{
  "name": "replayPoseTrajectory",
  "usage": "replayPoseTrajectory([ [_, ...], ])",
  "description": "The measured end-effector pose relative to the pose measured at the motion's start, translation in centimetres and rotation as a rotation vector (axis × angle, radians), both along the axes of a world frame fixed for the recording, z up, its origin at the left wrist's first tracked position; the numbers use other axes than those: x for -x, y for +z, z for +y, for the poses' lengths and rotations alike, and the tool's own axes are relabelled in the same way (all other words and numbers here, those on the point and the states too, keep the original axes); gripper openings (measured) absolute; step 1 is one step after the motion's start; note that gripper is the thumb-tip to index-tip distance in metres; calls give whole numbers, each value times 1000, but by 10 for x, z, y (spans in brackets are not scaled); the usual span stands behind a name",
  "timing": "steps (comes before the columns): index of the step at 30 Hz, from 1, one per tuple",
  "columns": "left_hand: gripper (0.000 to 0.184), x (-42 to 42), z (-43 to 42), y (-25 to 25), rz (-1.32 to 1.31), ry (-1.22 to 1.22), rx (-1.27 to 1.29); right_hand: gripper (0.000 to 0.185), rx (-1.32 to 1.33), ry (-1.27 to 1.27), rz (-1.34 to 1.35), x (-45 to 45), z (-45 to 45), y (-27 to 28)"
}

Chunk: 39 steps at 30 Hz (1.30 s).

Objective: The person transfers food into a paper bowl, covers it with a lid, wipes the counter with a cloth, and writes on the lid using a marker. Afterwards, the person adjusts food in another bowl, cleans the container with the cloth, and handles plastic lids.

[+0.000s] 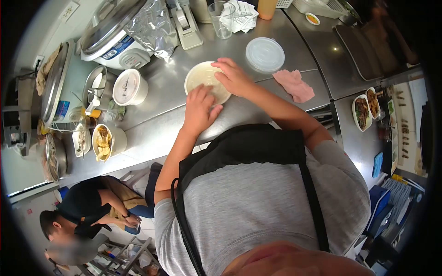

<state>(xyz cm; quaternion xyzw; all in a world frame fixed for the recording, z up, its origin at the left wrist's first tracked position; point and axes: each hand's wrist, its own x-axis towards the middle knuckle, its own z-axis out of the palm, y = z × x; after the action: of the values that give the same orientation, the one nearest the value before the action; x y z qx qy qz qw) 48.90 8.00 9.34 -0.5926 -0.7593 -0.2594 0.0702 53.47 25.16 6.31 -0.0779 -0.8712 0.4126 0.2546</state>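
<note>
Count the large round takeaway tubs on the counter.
3 in view: one tub beneath the left hand and right hand; a lidded tub to its left; an open, food-filled tub near the counter edge. Others may be hidden.

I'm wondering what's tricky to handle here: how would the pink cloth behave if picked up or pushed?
The cloth would probably droop, given its soft creases. It looks thin, so likely light. Pushed, it should bunch, not roll, since it lies crumpled.

Arms (271,103) forward, left hand (200,108) and right hand (235,79) close together, fingers (204,92) loosely curved.
</note>
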Motion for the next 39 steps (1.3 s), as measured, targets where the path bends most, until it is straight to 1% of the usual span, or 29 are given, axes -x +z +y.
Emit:
replayPoseTrajectory([
  [1,26,4,2,-1,-30,30,-19,33,-22,-8,-16,7,0,-4],
  [4,34,18,13,-21,-42,441,-210,36,-113,-57,-74,20,0,-16],
  [6,37,35,22,-43,-645,535,-362,37,130,-101,-24,23,-1,-22],
  [7,38,37,22,-50,-911,528,-429,37,252,-126,-1,24,-1,-24],
  [8,39,39,23,-58,-1168,544,-515,37,320,-129,-36,24,-1,-26],
  [10,42,20,28,-18,-1600,470,-671,37,455,-142,-103,21,-2,-10],
  [12,40,10,28,2,-1559,391,-721,37,451,-135,-89,15,-3,8],
  [13,40,7,28,4,-1545,357,-743,37,450,-133,-92,11,-2,10],
  [14,37,16,24,-27,-1522,286,-700,37,444,-139,-156,8,0,4],
  [16,34,4,24,-23,-1635,439,-671,36,438,-153,-260,10,3,-6],
  [17,32,9,32,-17,-1674,494,-675,36,367,-156,-170,18,9,-5],
  [19,33,7,28,-6,-1684,476,-706,37,259,-177,-34,15,4,-7],
  [20,33,10,31,-2,-1683,455,-732,36,244,-180,-92,16,6,-3],
  [22,33,10,28,-27,-1592,540,-586,36,226,-182,-228,9,1,3],
  [23,34,12,26,-39,-1539,576,-516,36,278,-174,-249,9,1,0],
  [24,35,13,26,-38,-1535,575,-509,35,324,-164,-261,13,3,-3],
  [27,38,15,27,-39,-1477,513,-579,36,421,-152,-252,11,3,-13],
  [28,40,15,29,-34,-1509,527,-600,36,436,-149,-226,13,4,-12],
  [30,42,10,30,-24,-1580,563,-634,36,534,-146,-270,12,4,-7],
  [31,43,9,29,-24,-1539,553,-620,36,584,-146,-294,11,4,-5],
  [33,46,8,25,-25,-1460,533,-590,37,554,-121,-205,8,2,-10],
  [36,49,5,16,-32,-1143,482,-446,37,422,-98,-97,2,2,-20],
  [37,49,3,14,-36,-1122,464,-445,37,364,-90,-66,0,1,-23],
  [39,50,-1,12,-42,-1082,429,-443,35,339,-94,-24,-3,-3,-24],
])
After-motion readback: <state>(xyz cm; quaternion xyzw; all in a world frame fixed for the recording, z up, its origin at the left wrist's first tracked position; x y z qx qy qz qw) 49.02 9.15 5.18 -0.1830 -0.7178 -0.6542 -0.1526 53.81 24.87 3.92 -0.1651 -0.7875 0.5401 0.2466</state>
